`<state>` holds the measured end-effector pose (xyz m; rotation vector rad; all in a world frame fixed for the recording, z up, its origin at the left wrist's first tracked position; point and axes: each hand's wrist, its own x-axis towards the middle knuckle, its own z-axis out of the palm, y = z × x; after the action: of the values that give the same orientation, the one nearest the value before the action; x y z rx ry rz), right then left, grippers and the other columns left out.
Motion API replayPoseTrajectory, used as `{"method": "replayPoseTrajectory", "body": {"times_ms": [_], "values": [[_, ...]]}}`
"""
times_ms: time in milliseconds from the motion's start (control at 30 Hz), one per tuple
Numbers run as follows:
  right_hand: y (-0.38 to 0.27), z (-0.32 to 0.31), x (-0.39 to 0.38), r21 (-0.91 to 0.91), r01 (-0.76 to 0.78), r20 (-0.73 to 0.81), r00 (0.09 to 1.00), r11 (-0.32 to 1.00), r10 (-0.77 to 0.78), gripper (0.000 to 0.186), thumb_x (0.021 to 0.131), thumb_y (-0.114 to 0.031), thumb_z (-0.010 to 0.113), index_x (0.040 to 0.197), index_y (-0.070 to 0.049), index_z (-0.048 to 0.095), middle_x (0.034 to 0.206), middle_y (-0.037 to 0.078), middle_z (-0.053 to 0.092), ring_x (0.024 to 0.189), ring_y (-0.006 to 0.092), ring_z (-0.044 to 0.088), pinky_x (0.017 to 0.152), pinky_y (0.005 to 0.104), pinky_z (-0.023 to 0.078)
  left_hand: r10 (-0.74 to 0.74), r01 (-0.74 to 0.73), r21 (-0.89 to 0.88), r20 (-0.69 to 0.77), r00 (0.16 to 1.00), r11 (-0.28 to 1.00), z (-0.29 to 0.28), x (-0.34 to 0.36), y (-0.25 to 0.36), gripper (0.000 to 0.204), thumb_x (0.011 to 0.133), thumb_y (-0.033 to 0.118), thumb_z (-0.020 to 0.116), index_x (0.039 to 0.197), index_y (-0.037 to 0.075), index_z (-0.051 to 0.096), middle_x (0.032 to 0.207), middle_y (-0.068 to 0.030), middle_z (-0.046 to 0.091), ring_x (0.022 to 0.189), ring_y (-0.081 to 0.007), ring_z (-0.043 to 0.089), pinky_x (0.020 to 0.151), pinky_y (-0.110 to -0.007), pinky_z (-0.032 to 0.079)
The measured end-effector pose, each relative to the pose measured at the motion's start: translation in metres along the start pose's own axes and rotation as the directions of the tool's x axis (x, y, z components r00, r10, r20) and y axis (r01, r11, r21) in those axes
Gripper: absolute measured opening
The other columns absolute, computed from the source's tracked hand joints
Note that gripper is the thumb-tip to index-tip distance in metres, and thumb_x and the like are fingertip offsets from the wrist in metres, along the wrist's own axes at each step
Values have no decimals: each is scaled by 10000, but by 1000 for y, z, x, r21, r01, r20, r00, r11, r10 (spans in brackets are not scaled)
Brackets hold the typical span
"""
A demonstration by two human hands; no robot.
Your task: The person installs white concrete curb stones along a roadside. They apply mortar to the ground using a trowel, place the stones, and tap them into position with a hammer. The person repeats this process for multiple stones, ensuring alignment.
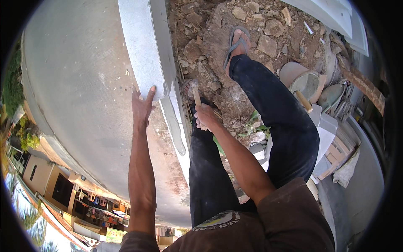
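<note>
A long white block (142, 46) lies along the top of a low wall beside the grey pavement. My left hand (142, 105) grips its near end, thumb on the white face and fingers along the left side. Grey mortar (176, 126) covers the wall top just nearer than that end. To the right of the wall, my right hand (205, 116) is closed round the wooden handle of a tool (197, 95). The tool's pale head points away from me, close to the wall's side, and its exact kind is hard to make out.
Grey pavement (84, 84) spreads left of the wall. Rocky soil (210, 54) lies to the right, where my sandalled foot (238, 44) stands. A mortar-stained bucket (306, 84), a wooden handle (303, 101), white blocks (325, 130) and cardboard (338, 149) crowd the right side.
</note>
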<state>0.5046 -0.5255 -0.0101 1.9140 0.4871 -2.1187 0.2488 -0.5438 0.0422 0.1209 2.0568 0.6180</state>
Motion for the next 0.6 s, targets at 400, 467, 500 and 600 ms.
{"method": "replayPoseTrajectory", "body": {"times_ms": [400, 467, 500, 600], "values": [[-77, 52, 45, 555, -149, 233, 972, 818, 19, 344, 1094, -454, 527, 987, -129, 552, 724, -36, 456, 532, 115, 421, 523, 319, 423, 75, -64, -173, 55, 996, 983, 0, 13, -13, 675, 955, 344, 790, 1424, -70, 537, 1268, -204, 676, 1143, -280, 672, 932, -414, 586], [-75, 49, 56, 564, -159, 246, 969, 810, 19, 347, 1090, -454, 538, 985, -123, 550, 723, -33, 456, 531, 114, 420, 515, 322, 422, 82, -66, -174, 87, 993, 982, 5, 12, -10, 672, 954, 344, 791, 1421, -69, 540, 1261, -202, 679, 1131, -277, 673, 914, -407, 586], [-74, 49, 57, 575, -141, 224, 974, 806, 11, 352, 1082, -452, 557, 984, -114, 552, 720, -33, 453, 524, 111, 413, 506, 327, 425, 93, -76, -173, 92, 991, 982, 7, 13, -10, 669, 955, 346, 790, 1419, -68, 543, 1258, -201, 680, 1124, -275, 675, 900, -402, 587], [-84, 57, 42, 498, -94, 167, 986, 862, 11, 354, 1085, -451, 552, 1002, -106, 551, 721, -33, 450, 527, 105, 409, 504, 329, 424, 81, -76, -113, 41, 996, 991, 2, 12, -11, 639, 966, 360, 771, 1398, -60, 561, 1237, -199, 685, 1073, -257, 691, 780, -370, 607]]}}
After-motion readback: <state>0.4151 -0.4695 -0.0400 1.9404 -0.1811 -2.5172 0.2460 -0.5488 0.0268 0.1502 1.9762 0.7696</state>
